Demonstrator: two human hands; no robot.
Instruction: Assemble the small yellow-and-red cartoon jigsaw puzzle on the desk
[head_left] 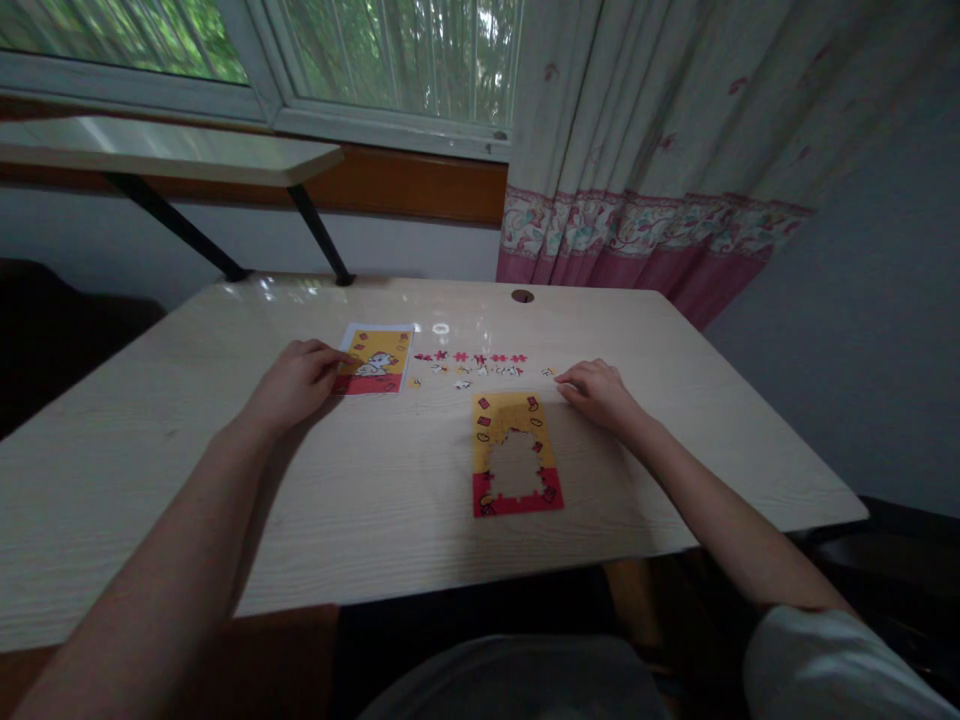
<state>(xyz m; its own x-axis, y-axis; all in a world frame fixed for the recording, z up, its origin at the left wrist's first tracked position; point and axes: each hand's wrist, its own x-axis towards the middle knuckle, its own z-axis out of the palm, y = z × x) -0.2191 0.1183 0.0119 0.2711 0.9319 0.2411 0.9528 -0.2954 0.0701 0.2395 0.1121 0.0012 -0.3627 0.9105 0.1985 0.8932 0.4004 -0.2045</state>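
My left hand (294, 388) rests at the left edge of a picture card (382, 382), its index fingertip lying on the print. The card shows a white cartoon animal on yellow and red. My right hand (600, 394) is low over the table, thumb and index finger slightly apart. Just beyond those fingertips lies a small puzzle piece (549, 372); whether they touch it I cannot tell. Nearer to me is a partly assembled jigsaw puzzle (482, 430), its yellow and red border joined around a bare middle.
Red puzzle pieces (480, 359) lie in a row, with white and yellow pieces (484, 370) in front of them. A raised shelf (300, 165) stands at the back left of the table (360, 500). A cable hole (523, 296) is near the back edge, before a curtain (600, 220).
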